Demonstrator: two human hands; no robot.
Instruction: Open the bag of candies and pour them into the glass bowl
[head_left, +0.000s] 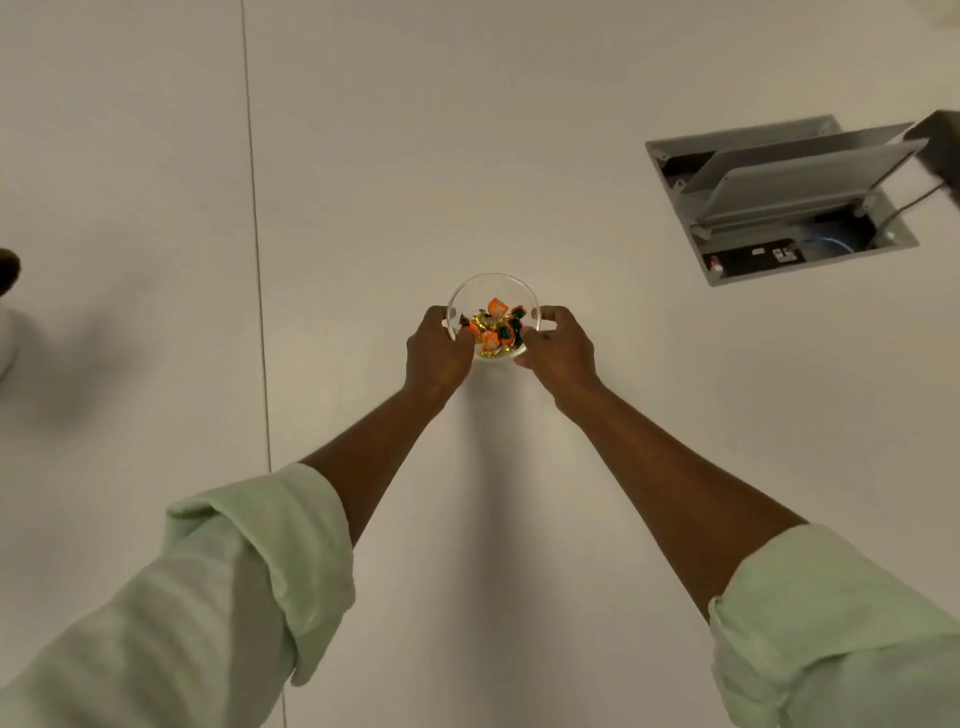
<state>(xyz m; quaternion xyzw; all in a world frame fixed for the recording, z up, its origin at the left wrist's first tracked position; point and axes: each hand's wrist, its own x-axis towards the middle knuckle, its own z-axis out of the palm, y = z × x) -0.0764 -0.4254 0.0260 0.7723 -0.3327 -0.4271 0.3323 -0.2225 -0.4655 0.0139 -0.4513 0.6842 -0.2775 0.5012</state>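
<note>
A small clear glass bowl (493, 283) stands on the white table, in the middle of the head view. Inside lie several wrapped candies (492, 326) in orange, green and gold. My left hand (435, 353) grips the bowl's left side, fingers curled around the rim. My right hand (558, 349) holds the right side the same way. Both arms stretch forward, with pale green sleeves rolled up to the elbows. No candy bag is in view.
An open metal cable hatch (779, 197) with a raised lid is set into the table at the right. A seam (257, 260) runs down the tabletop on the left. A blurred dark and white object (8, 312) sits at the left edge.
</note>
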